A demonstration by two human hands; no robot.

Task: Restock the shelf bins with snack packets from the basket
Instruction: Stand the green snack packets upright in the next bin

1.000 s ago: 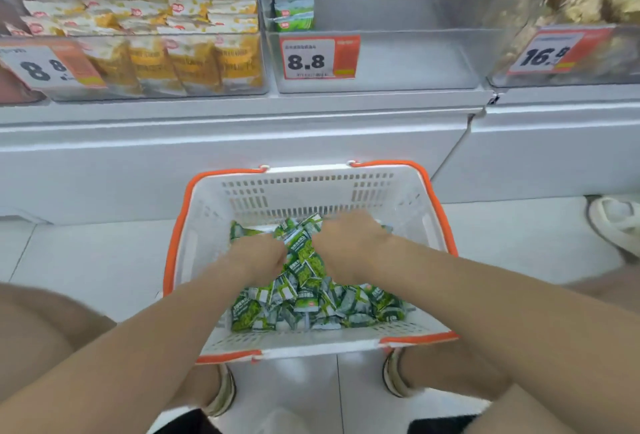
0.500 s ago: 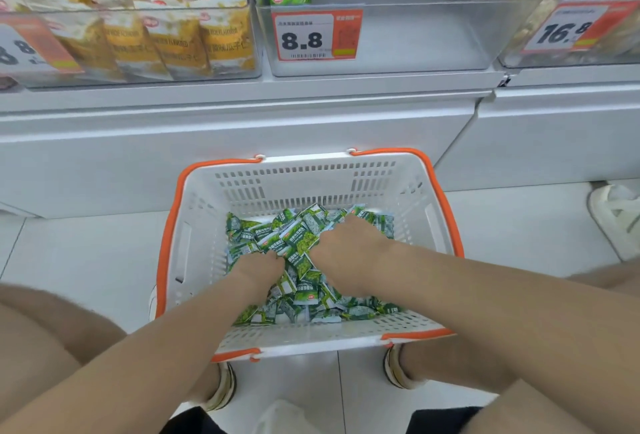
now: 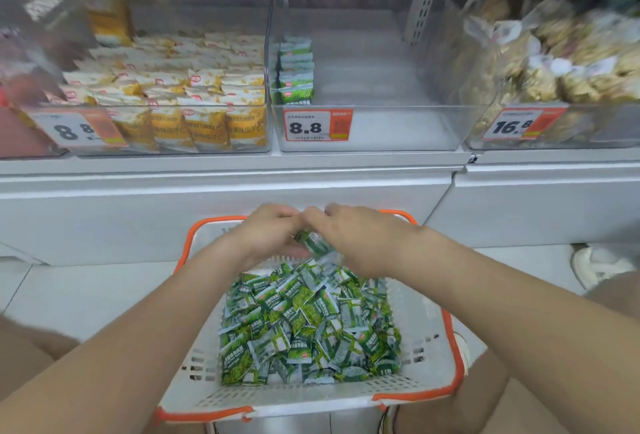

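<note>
Nearest the camera, a white perforated plastic basket with an orange rim (image 3: 426, 340) was set on the pale tiled floor (image 3: 86, 295), between the person's bent knees. A loose heap of small green-and-white snack packets (image 3: 308, 322) was spread across its bottom. 2 bare forearms were stretched out over that heap.

Above the far end of the basket the left hand (image 3: 266, 232) and the right hand (image 3: 360, 243) were brought together, fingertips touching. Both were curled inward round a held bunch of green packets (image 3: 316, 243), lifted clear of the heap. Only part of the bunch was seen between the palms, and its count could not be told through the blur. Off to the right, a white shoe (image 3: 595, 263) was seen on the floor.

Beyond the basket a white shelf front (image 3: 225, 198) was seen, and on it 3 clear plastic bins were ranged side by side. In the middle clear bin (image 3: 381, 142) a short row of upright green packets (image 3: 296, 76) was stood against the left wall, and an orange-and-white price tag marked 8.8 (image 3: 317, 125) was fixed to its front. The left bin (image 3: 104, 151) was packed with yellow-and-white packets (image 3: 194, 94). The right bin (image 3: 588, 144) was filled with clear bags of pale, knobbly snacks (image 3: 571, 62) and tagged 16.8 (image 3: 519, 123).
</note>
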